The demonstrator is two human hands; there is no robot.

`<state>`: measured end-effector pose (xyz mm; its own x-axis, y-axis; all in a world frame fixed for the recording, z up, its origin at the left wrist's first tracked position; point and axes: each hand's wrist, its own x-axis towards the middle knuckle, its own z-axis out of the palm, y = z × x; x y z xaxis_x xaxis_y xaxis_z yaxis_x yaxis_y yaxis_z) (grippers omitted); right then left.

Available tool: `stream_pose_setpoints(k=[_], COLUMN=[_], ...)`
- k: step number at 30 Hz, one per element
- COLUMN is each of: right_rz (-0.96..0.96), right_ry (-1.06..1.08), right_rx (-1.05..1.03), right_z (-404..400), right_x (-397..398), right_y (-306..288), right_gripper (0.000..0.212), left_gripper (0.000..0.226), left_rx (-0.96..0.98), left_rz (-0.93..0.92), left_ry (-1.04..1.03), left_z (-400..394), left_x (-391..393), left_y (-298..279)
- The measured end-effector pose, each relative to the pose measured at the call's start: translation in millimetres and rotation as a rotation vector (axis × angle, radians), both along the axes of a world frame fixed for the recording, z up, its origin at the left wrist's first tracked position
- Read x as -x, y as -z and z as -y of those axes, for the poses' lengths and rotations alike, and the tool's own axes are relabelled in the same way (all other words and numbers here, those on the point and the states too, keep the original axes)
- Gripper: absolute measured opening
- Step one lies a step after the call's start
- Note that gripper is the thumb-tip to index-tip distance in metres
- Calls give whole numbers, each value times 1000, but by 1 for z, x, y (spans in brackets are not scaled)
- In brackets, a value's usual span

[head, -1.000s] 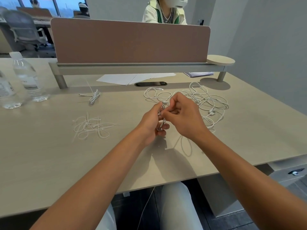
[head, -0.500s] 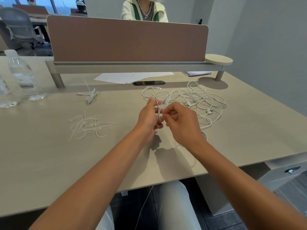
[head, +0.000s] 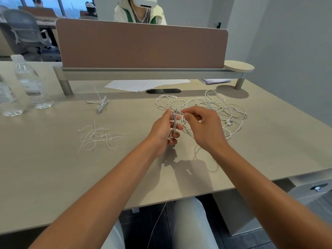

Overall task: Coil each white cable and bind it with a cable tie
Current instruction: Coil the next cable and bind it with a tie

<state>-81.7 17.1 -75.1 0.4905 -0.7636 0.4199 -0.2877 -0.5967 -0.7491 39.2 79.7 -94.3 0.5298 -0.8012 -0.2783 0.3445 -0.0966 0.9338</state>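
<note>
My left hand (head: 162, 131) holds a small upright coil of white cable (head: 173, 125) above the middle of the desk. My right hand (head: 203, 127) pinches the same cable's free length beside the coil's top. Its loose run trails down to the desk on the right. A tangle of loose white cables (head: 215, 106) lies just behind my hands. A heap of white cable ties (head: 98, 136) rests on the desk to the left. One bound coil (head: 102, 105) lies further back on the left.
Two water bottles (head: 29, 81) stand at the far left. White papers (head: 143, 84) and a dark phone (head: 163, 91) lie under the brown divider panel (head: 142, 45). A person sits beyond the divider. The desk (head: 53, 177) edge is near my lap.
My right hand has moved slightly away from the left, drawing the cable out, and its fingers have spread. The coil in my left hand stands taller. The camera view has shifted a little.
</note>
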Motion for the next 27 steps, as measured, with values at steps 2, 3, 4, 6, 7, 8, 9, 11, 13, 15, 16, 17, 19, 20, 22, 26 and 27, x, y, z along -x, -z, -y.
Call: stream_pose_setpoints(k=[2, 3, 4, 6, 7, 8, 9, 11, 13, 15, 16, 17, 19, 20, 22, 26, 27], right_rz=[-5, -16, -33, -66, -82, -102, -130, -202, -277, -279, -250, -214, -162, -157, -194, -260, -257], right_ry=[-29, -47, -66, -102, -117, -132, -143, -169, -198, -215, -216, -216, -205, -191, -154, -153, -165], right_rx=[5, 6, 9, 26, 42, 59, 73, 79, 53, 8, -21, -55, -102, -105, -59, -5, -10], right_z=[1, 2, 3, 5, 5, 6, 6, 6, 5, 1, -1, -3, -6, -6, -9, -23, -26], right_x=[-2, -3, -4, -5, -5, -6, -6, -6, -6, -5, -4, -3, -3, -2, -1, 4, 4], right_y=[-1, -2, -2, -3, -3, -4, -6, -8, -10, -10, -9, -9, -4, -2, 4, 14, 15], right_gripper=[20, 20, 20, 20, 20, 20, 21, 22, 26, 27, 26, 23, 11, 5, 7, 14, 15], left_gripper=[54, 55, 58, 64, 65, 65, 62, 50, 35, 30, 30, 30, 34, 35, 33, 37, 38], left_rx=[3, -1, -9, -29, -42, -52, -53, -24, 12, 31, 42, 53, 70, 82, 138, 288, 314], left_rz=[-5, -6, -11, -19, -12, 3, 14, 9, -26, -54, -63, -71, -81, -80, -100, -210, -228], left_ry=[7, 16, 30, 68, 86, 101, 116, 135, 122, 103, 95, 80, 20, -19, -93, -168, -164], left_z=[-1, -2, -2, -3, -2, -2, -1, 1, 2, 3, 3, 4, 5, 6, 9, 10, 8], left_x=[-2, -2, -3, -4, -4, -4, -4, -5, -5, -4, -2, -1, 0, 0, -3, -10, -9], left_y=[-1, -1, -2, -4, -5, -6, -5, -3, -1, 0, 0, 0, 0, 0, 1, -3, -4])
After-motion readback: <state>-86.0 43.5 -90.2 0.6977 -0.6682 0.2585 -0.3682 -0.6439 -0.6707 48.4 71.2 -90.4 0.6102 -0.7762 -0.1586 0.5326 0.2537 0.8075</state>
